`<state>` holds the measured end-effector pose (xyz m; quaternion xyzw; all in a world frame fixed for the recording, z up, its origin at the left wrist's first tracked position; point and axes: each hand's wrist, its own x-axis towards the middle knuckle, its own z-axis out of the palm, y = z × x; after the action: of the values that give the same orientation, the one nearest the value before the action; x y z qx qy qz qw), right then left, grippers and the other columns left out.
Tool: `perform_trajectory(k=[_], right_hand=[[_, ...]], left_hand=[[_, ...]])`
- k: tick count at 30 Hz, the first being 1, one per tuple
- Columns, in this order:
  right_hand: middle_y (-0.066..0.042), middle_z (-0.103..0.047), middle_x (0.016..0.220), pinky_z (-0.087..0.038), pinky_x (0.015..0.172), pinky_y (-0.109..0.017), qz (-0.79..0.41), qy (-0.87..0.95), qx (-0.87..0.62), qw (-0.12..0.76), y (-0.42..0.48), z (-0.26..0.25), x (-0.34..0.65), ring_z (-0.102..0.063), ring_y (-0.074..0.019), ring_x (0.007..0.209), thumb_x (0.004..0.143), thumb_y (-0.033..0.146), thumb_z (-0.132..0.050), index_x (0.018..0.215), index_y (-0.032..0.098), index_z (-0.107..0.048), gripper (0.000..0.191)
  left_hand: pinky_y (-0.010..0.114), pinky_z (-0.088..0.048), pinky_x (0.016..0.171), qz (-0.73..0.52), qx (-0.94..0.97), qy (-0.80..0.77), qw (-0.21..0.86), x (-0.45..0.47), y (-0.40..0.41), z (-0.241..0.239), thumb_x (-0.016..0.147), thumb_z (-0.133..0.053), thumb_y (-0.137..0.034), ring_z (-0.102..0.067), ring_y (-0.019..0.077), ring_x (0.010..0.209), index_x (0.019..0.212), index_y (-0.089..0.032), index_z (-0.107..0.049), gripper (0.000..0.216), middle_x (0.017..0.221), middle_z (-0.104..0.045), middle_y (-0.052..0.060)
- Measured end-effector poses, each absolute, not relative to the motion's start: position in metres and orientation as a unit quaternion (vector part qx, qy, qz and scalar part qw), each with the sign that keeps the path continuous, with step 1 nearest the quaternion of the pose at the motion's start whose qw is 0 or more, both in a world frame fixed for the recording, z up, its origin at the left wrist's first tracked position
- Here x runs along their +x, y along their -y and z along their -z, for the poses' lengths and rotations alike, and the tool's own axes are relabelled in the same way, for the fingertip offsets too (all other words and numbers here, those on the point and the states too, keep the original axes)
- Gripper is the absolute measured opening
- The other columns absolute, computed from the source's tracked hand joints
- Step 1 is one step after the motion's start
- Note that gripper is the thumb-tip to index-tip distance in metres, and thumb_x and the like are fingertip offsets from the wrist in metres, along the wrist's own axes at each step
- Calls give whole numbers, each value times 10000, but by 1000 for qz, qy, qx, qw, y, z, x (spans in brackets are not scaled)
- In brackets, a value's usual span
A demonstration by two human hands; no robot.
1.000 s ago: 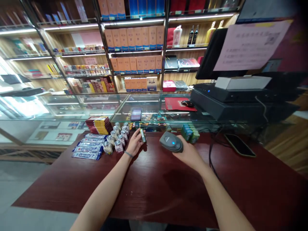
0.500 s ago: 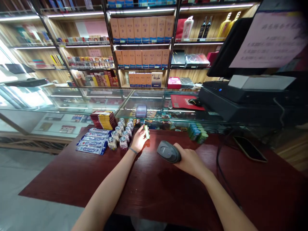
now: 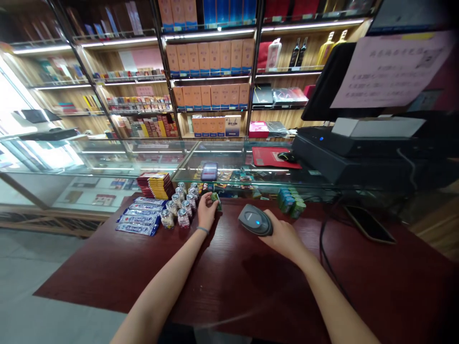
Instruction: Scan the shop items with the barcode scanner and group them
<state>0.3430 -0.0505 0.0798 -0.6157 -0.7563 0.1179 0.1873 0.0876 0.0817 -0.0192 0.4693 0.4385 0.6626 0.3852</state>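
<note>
My left hand [image 3: 206,214] is closed around a small green pack [image 3: 215,197], holding it near the far edge of the dark red counter. The fingers hide part of the pack, and its print is too small to read. In my right hand [image 3: 285,239] is a grey barcode scanner [image 3: 255,220], with a blue light lit on its top. Its head points left, and a gap separates it from the green pack. Several small lidded jars [image 3: 183,218] stand in rows just left of my left hand. Beyond it, a small display [image 3: 209,171] stands by the glass.
Blue-and-white packets [image 3: 139,222] and stacked red and yellow packs [image 3: 155,185] lie on the left. Green and blue small packs [image 3: 291,201] stand at the right, near a black cable [image 3: 324,248] and a phone [image 3: 370,223]. A glass display case [image 3: 172,155] borders the counter.
The bright light on the green pack has gone, and the scanner's blue light now shows. My left hand has turned, lowering the pack towards the counter. The view has tilted up slightly.
</note>
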Motion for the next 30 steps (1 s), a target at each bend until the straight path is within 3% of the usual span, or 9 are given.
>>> perform_trajectory(k=[4, 10, 30], right_hand=[[-36, -771, 889, -432, 656, -301, -134, 749, -611, 218, 49, -81, 348, -756, -346, 901, 819, 350, -634, 1104, 284, -492, 325], [-36, -779, 947, -456, 690, -310, -153, 736, -608, 256, 50, -84, 353, -751, -343, 958, 825, 376, -635, 1078, 297, -492, 301], [-24, -743, 853, -493, 676, -302, -188, 730, -588, 292, 48, -80, 365, -757, -304, 849, 796, 361, -605, 1076, 297, -468, 318]], left_hand=[[421, -463, 1043, -634, 525, -494, 281, 91, -93, 19, 784, -737, -196, -617, 212, 1022, 1136, -204, -638, 366, 1094, -636, 79], [440, -434, 1060, -595, 570, -523, 218, 103, -105, 14, 804, -689, -132, -598, 253, 1070, 1117, -222, -661, 327, 1111, -629, 86], [439, -448, 1042, -531, 594, -578, 174, 131, -124, 9, 904, -561, -140, -566, 298, 1171, 1222, -240, -612, 337, 1234, -570, 134]])
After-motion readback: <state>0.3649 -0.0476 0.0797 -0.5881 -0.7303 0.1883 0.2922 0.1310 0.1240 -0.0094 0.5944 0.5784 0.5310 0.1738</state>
